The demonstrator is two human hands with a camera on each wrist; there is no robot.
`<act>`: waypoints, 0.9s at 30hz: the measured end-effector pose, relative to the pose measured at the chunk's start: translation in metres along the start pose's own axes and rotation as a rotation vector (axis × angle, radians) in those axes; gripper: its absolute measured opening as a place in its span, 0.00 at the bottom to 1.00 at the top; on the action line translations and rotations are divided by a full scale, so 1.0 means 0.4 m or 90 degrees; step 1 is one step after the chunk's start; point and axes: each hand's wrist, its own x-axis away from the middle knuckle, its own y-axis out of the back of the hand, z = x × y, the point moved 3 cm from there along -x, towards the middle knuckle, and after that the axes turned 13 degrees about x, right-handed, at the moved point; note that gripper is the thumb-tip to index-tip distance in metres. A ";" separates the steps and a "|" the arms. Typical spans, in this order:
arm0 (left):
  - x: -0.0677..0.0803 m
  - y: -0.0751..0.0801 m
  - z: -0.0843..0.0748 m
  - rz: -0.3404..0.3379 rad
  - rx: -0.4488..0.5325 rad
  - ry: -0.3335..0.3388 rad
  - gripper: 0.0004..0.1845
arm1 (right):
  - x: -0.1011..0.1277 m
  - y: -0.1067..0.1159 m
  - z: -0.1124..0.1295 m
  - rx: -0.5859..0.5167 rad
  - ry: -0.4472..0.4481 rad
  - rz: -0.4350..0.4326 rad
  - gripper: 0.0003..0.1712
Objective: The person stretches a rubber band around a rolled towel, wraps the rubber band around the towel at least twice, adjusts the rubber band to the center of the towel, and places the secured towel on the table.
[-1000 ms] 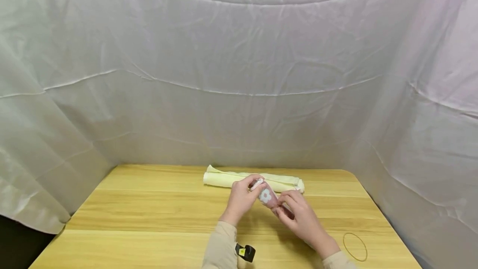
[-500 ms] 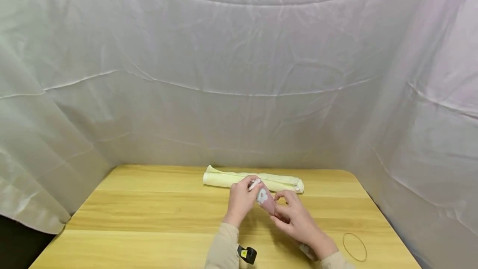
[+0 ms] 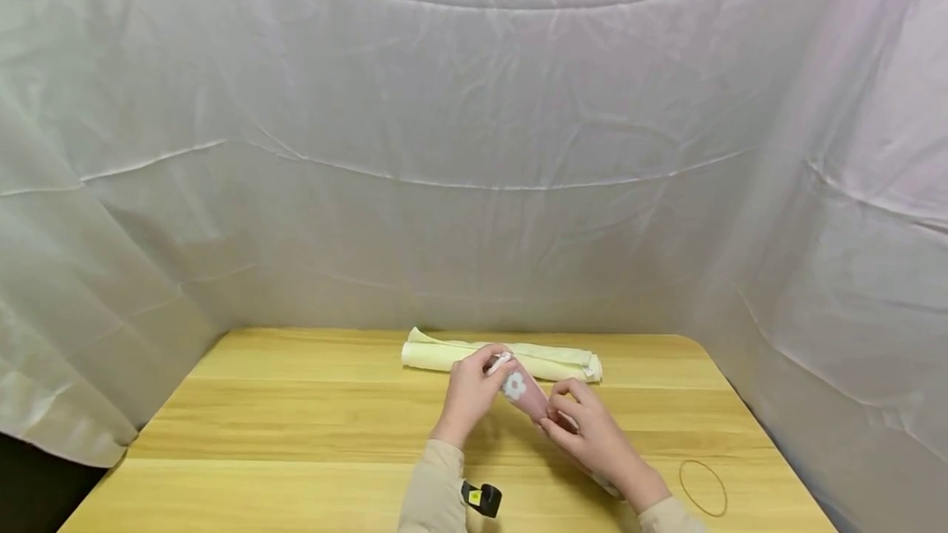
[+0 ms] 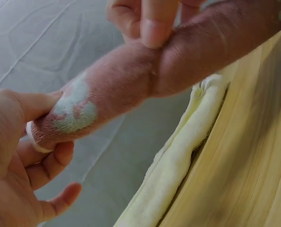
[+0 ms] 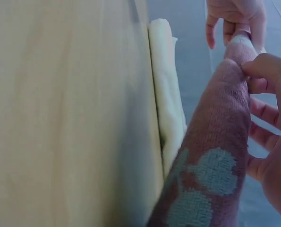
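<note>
Near the table's (image 3: 296, 434) far edge, left hand (image 3: 468, 395) and right hand (image 3: 588, 433) are both grasping the pink roll (image 3: 522, 394).

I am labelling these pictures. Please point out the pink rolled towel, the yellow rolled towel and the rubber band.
pink rolled towel (image 3: 521, 391): head view, flower patch.
yellow rolled towel (image 3: 429, 356): head view, left end.
rubber band (image 3: 704, 487): head view, its loop.
</note>
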 end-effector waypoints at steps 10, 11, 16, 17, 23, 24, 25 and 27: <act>0.000 -0.004 0.008 0.064 0.084 0.008 0.12 | 0.024 -0.022 -0.037 -0.131 -0.262 0.150 0.33; 0.000 -0.005 0.008 0.066 0.089 0.005 0.12 | 0.026 -0.022 -0.040 -0.136 -0.274 0.166 0.35; 0.000 -0.006 0.003 0.069 0.110 -0.005 0.12 | 0.029 -0.020 -0.048 -0.122 -0.328 0.213 0.30; 0.000 -0.006 0.001 0.068 0.113 -0.006 0.12 | 0.028 -0.018 -0.048 -0.112 -0.331 0.209 0.28; 0.000 -0.009 -0.006 0.069 0.071 -0.029 0.16 | 0.018 0.000 -0.042 0.003 -0.276 0.110 0.25; 0.001 -0.010 -0.007 0.068 0.056 -0.032 0.17 | 0.017 0.002 -0.041 0.027 -0.261 0.090 0.25; 0.001 -0.011 -0.007 0.067 0.042 -0.033 0.18 | 0.017 0.002 -0.041 0.049 -0.243 0.073 0.26; 0.001 -0.015 -0.007 0.066 0.021 -0.031 0.20 | 0.016 0.004 -0.041 0.085 -0.203 0.036 0.27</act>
